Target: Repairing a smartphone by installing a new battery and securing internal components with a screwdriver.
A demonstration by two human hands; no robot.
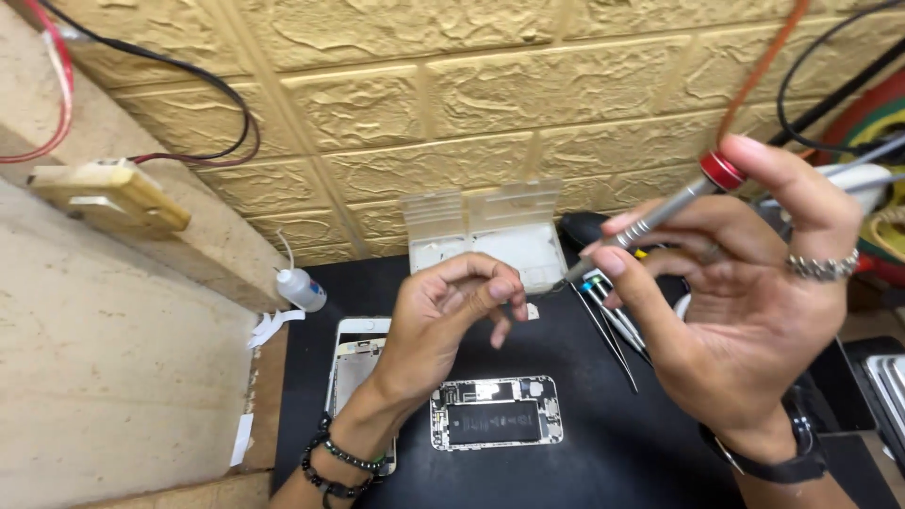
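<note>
My right hand (745,283) grips a slim grey screwdriver (650,219) with a red cap under the forefinger; its tip points left toward my left hand. My left hand (443,320) is raised above the mat with thumb and fingers pinched together near the screwdriver tip; whatever lies between them is too small to see. Below the hands, an opened phone body (497,412) with a black battery lies on the black mat (603,443). A detached white phone screen (356,349) lies to its left, partly hidden by my left wrist.
An open clear plastic parts box (490,236) stands at the back of the mat against the yellow brick-pattern wall. A small white squeeze bottle (302,287) sits at the left. More screwdrivers and tweezers (613,320) lie behind my right hand. Cables hang at upper left and right.
</note>
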